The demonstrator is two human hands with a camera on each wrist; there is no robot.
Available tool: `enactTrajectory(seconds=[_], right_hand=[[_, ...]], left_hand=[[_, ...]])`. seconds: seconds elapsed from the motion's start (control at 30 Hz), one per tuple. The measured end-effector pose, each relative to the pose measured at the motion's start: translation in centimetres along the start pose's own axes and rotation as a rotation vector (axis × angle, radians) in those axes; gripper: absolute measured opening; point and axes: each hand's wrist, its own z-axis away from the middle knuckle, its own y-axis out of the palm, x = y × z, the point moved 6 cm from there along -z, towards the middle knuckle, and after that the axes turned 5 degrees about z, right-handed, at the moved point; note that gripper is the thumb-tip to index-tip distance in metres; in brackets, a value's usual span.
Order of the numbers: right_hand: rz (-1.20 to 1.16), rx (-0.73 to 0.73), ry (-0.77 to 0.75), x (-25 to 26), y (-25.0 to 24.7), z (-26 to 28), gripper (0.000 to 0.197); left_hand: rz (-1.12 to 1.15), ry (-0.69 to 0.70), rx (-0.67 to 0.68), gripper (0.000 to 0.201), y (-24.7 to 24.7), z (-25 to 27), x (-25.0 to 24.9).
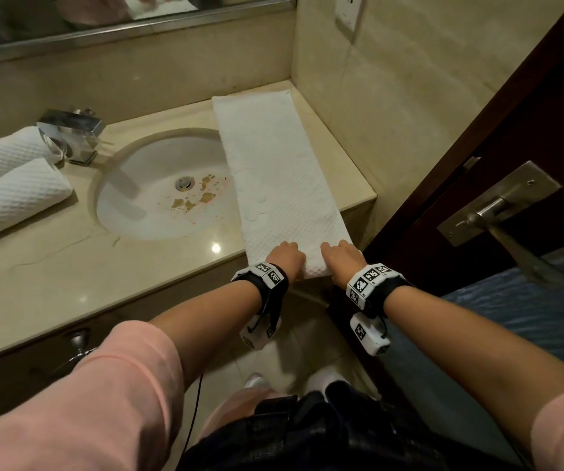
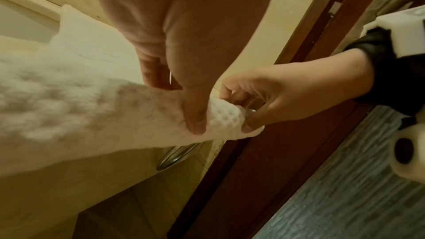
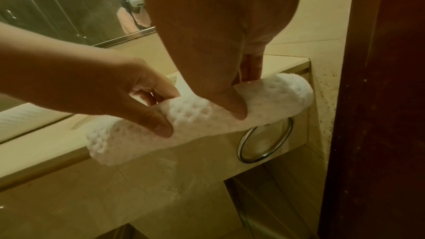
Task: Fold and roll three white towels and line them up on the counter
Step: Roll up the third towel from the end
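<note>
A long white towel folded into a strip lies on the beige counter, running from the back wall to the front edge, right of the sink. Its near end is curled into a small roll at the counter's front edge. My left hand and right hand sit side by side on that roll, fingers over the top and thumbs under it. Both wrist views show each hand pinching the rolled end. Two rolled white towels lie side by side at the counter's left.
A round white sink with brown stains near its drain sits mid-counter, with a chrome tap behind it. A dark wooden door with a metal handle stands close on the right. A chrome ring hangs below the counter front.
</note>
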Motion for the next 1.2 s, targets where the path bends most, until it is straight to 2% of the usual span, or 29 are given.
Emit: enactTrajectory(seconds=[0.1,0.17,0.4,0.57,0.67,0.73,0.8,0.87,0.97,1.03,1.1,1.2], right_hand=[[0.061,0.055,-0.049,0.3,-0.2,-0.8,0.03],[0.063,0.096,-0.067,0.2,-0.4,-1.4,0.028],[0.003,0.26,-0.159,-0.1,-0.6,-4.2,0.031],[-0.052,0.356,-0.199,-1.0,-0.7,-5.9,0.044],[-0.068,0.407,-0.22,-1.4,-0.5,-6.4,0.053],[-0.062,0.416,-0.227,-1.5,-0.5,-6.5,0.056],[-0.072,0.424,-0.226,-1.5,-0.5,-6.6,0.056],[-0.088,0.405,-0.21,-1.4,-0.5,-6.7,0.053],[-0.11,0.302,-0.185,-1.3,-0.3,-6.4,0.051],[-0.181,0.212,-0.186,-1.2,0.0,-5.7,0.07],[-0.143,0.084,-0.261,-0.8,0.1,-4.6,0.088],[0.031,-0.071,-0.358,-0.3,0.2,-3.5,0.084]], left_hand=[[0.039,-0.041,0.106,0.024,0.2,-0.4,0.1],[0.073,-0.083,0.126,0.023,0.3,-0.6,0.4],[0.023,-0.059,-0.099,0.026,1.7,-0.3,0.1],[0.046,-0.066,-0.191,0.05,2.3,0.2,-1.2],[0.062,-0.084,-0.217,0.037,2.5,0.1,-1.4],[0.066,-0.086,-0.224,0.042,2.8,-0.3,-1.4],[0.034,-0.091,-0.227,0.038,2.2,-0.3,-1.3],[-0.005,-0.125,-0.222,0.037,1.8,-0.5,-1.0],[-0.02,-0.133,-0.152,0.027,2.4,-1.3,-0.8],[-0.016,-0.168,-0.114,0.026,2.4,-1.5,-0.5],[0.014,-0.208,-0.093,0.026,2.3,-1.6,-0.2],[0.079,-0.205,-0.057,0.032,2.0,-1.9,0.2]])
